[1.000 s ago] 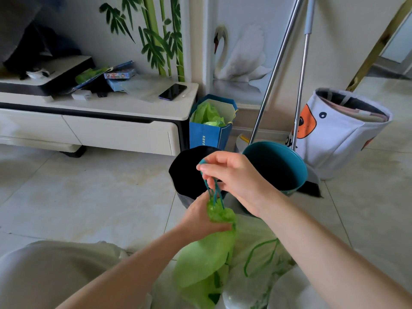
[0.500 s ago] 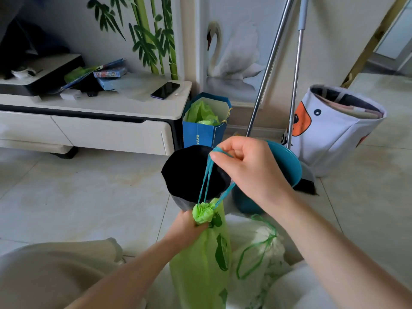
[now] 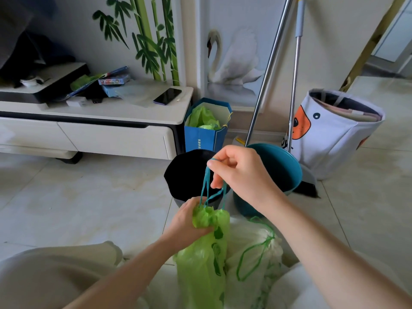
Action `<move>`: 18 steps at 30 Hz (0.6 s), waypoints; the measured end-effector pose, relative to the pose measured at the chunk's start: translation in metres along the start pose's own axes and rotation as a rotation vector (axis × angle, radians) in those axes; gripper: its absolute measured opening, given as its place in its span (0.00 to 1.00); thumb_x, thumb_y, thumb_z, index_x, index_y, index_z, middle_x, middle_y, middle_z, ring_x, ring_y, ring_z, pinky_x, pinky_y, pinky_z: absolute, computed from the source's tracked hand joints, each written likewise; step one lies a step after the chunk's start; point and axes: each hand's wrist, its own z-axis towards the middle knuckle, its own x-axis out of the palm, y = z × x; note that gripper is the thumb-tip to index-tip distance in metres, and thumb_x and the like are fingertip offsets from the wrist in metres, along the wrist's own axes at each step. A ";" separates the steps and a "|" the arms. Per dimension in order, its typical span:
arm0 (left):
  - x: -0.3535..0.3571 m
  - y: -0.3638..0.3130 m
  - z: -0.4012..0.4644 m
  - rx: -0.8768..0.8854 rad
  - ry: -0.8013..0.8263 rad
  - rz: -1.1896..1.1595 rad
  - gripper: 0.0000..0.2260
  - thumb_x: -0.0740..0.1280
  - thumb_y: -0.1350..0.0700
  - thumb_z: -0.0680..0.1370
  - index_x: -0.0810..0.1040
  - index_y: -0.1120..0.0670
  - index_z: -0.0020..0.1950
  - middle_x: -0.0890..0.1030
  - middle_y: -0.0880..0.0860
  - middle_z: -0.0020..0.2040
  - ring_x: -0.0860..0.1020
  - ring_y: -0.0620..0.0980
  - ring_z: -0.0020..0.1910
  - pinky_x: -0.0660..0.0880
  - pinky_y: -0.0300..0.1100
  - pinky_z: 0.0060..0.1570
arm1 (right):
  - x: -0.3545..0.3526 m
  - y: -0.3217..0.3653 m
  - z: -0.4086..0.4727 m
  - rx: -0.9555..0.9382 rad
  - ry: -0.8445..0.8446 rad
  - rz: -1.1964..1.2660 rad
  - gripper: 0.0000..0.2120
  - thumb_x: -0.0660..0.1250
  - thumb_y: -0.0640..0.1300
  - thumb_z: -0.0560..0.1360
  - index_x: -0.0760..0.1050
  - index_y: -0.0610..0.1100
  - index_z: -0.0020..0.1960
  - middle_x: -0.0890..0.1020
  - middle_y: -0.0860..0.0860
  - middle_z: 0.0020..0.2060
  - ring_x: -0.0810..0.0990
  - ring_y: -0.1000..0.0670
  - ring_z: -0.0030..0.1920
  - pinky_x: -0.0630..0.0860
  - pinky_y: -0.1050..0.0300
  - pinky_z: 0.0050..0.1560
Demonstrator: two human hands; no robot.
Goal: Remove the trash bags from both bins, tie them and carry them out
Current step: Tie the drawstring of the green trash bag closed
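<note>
Left hand (image 3: 189, 221) gripping gathered neck of green trash bag (image 3: 200, 264), in front of black bin (image 3: 189, 175). Right hand (image 3: 240, 175) pinching teal drawstring (image 3: 206, 184), pulled upward. White trash bag (image 3: 256, 253) just beside, below teal bin (image 3: 281, 166).

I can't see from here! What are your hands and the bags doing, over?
Left hand grips green bag neck. Right hand pulls teal drawstring. White bag beside. Nothing blocking.
</note>
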 end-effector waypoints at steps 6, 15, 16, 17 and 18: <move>-0.002 -0.024 -0.020 0.039 -0.100 -0.133 0.17 0.71 0.48 0.74 0.73 0.43 0.61 0.76 0.34 0.54 0.72 0.27 0.54 0.68 0.21 0.45 | 0.010 0.009 -0.002 0.033 0.049 0.157 0.07 0.64 0.37 0.77 0.76 0.32 0.46 0.81 0.44 0.30 0.80 0.50 0.29 0.81 0.47 0.41; 0.003 -0.032 -0.018 -0.033 -0.103 -0.122 0.18 0.67 0.58 0.77 0.68 0.50 0.28 0.71 0.43 0.20 0.68 0.40 0.21 0.61 0.33 0.24 | 0.040 0.017 -0.016 -0.126 -0.065 0.101 0.06 0.68 0.40 0.75 0.78 0.37 0.42 0.80 0.52 0.27 0.77 0.58 0.28 0.72 0.67 0.34; 0.001 -0.029 -0.015 -0.037 -0.108 -0.096 0.21 0.66 0.59 0.77 0.63 0.51 0.26 0.68 0.44 0.18 0.66 0.42 0.20 0.59 0.35 0.23 | 0.038 0.017 -0.016 -0.147 -0.083 0.099 0.06 0.68 0.40 0.74 0.78 0.37 0.42 0.80 0.52 0.27 0.76 0.58 0.28 0.71 0.68 0.33; -0.002 -0.027 -0.013 -0.027 -0.109 -0.059 0.23 0.66 0.58 0.78 0.60 0.52 0.26 0.66 0.45 0.17 0.65 0.43 0.20 0.58 0.35 0.23 | 0.037 0.016 -0.016 -0.167 -0.093 0.086 0.06 0.68 0.40 0.74 0.78 0.37 0.41 0.80 0.53 0.27 0.76 0.58 0.27 0.70 0.69 0.33; -0.003 -0.024 -0.010 -0.016 -0.100 -0.045 0.24 0.65 0.58 0.78 0.58 0.52 0.26 0.65 0.47 0.17 0.64 0.44 0.20 0.57 0.36 0.23 | 0.035 0.015 -0.017 -0.184 -0.097 0.064 0.06 0.68 0.40 0.74 0.79 0.37 0.41 0.80 0.53 0.26 0.76 0.58 0.27 0.69 0.70 0.34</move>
